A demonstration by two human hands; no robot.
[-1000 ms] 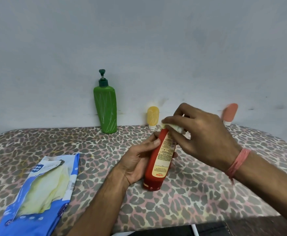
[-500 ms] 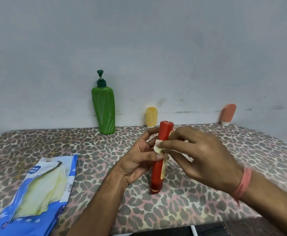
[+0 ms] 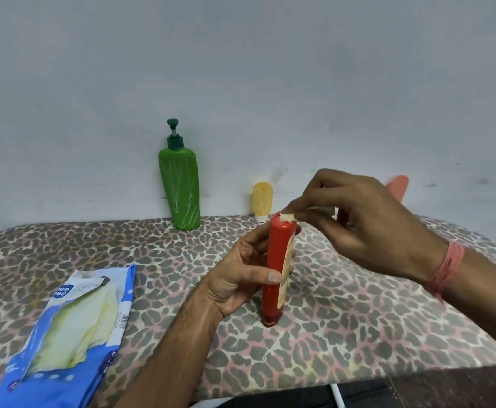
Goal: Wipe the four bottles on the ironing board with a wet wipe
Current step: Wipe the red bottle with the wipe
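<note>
Four bottles are standing on the leopard-print ironing board, and we are working on one of them. Largest first: one green pump bottle at the wall, one blue wet-wipe pack lying open to our left, one red bottle upright near the middle, then two small tubes at the wall, one orange and one yellow. Our left hand is gripping the red bottle, fingers curled round its body. Our right hand is pinching one small wet wipe against the bottle's top end. We judge the top is being wiped; next we are probably needing to turn the bottle or set it down and reach for another.
</note>
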